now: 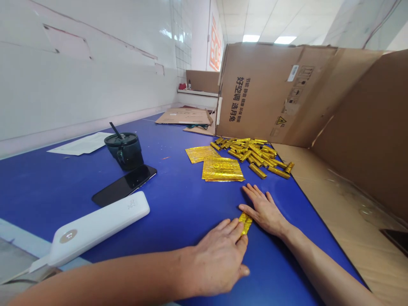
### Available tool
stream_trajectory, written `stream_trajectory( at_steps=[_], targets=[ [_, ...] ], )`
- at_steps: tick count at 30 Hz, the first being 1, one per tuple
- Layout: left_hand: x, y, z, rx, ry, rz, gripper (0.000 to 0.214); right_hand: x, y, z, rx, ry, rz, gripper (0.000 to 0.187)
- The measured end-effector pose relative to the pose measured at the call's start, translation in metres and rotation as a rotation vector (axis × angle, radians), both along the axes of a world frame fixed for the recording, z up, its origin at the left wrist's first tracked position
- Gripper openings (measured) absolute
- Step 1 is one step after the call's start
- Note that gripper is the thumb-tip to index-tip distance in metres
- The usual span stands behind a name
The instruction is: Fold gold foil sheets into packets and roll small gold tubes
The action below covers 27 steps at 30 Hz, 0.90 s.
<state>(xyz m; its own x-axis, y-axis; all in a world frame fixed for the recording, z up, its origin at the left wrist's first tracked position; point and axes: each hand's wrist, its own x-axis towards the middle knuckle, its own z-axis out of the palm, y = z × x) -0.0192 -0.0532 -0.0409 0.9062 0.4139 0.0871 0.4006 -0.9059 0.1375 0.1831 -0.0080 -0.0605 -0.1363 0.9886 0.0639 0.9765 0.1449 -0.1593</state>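
Note:
My left hand and my right hand lie flat on the blue table, fingers stretched out. Between them sits a small roll of gold foil, touched by the fingertips of my left hand and the thumb of my right hand. Further away lies a stack of flat gold foil sheets, with one more sheet behind it. A pile of several finished gold foil rolls sits beyond the sheets.
A dark cup with a straw, a black phone and a white power bank lie to the left. A large cardboard box wall stands behind and to the right. Paper lies by the wall.

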Motion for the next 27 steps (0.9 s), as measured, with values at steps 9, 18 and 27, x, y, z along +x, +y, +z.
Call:
stream_trajectory(
  at_steps=[9, 18, 27],
  targets=[
    [0.001, 0.003, -0.001, 0.052, -0.009, -0.041, 0.052, -0.003, 0.0, 0.006, -0.038, -0.033, 0.003, 0.073],
    [0.003, 0.003, -0.003, 0.057, -0.018, -0.019, 0.052, 0.027, 0.0, 0.02, -0.19, 0.293, 0.131, 0.052],
    [0.001, 0.002, -0.005, 0.063, -0.004, -0.035, 0.052, 0.027, 0.0, 0.014, -0.148, 0.233, 0.124, 0.058]
  ],
)
